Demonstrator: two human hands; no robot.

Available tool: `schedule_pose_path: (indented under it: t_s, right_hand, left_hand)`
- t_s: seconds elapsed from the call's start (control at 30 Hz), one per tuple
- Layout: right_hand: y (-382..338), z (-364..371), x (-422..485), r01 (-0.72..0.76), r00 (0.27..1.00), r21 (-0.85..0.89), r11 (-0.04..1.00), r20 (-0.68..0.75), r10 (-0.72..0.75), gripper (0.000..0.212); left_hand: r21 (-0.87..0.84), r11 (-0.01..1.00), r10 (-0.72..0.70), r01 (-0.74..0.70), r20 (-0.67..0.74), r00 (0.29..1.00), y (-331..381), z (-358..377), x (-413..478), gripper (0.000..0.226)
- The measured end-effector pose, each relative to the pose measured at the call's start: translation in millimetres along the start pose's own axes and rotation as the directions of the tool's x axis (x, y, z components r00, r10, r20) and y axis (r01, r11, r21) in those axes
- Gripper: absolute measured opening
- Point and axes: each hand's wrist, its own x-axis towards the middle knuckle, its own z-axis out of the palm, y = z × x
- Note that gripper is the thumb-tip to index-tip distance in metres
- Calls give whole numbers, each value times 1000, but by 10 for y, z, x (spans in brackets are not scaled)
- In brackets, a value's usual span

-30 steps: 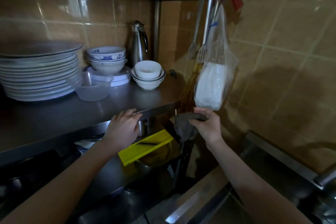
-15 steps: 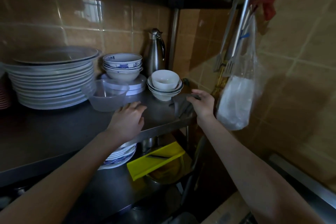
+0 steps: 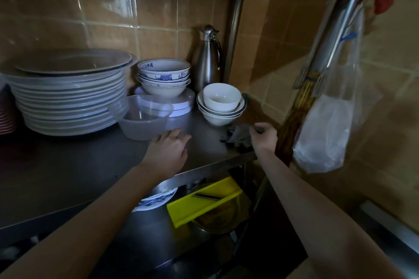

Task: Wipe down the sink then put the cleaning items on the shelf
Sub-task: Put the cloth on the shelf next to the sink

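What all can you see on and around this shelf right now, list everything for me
Stainless steel shelf: one, grey, across the middle.
Round white plates: one tall stack, white, shelf left.
Clear plastic tub: one, see-through, in front of the plates.
Blue-patterned ceramic bowls: one stack, white and blue, shelf back.
Plain white bowls: one stack, white, shelf right.
Tall steel jug: one, silver, back corner.
Crumpled grey cloth: one, dark grey, shelf's right front corner.
Yellow plastic board: one, yellow, lower shelf.
Clear plastic bag: one, see-through, hanging at right wall.
Long steel tongs: count unclear, silver, hanging above the bag.
Hands: two; left hand flat on the shelf, right hand grips the cloth.
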Motion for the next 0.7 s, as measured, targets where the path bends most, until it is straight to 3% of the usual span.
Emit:
schedule_pose_path:
  t_s: [0.17,0.33,0.53,0.7]
  right_hand:
    - [75,-188,-22,126,988,-253,959,119,-98,28]
    - [21,-366,-193,226,959,-307,924,234,-157,40]
    - [47,-759,-520,410,894,-383,828,348,-282,37]
    - [117,-1168,-750,456,875,-485,746,398,-276,40]
  left_hand:
    - [-18,999,27,-26,9,1000,76,49,-13,45]
    - [-53,997,51,-49,22,998,243,16,-82,44]
    - [-60,994,94,-92,32,995,530,-48,-213,42]
    - [-56,989,137,-135,22,990,814,-87,-331,39]
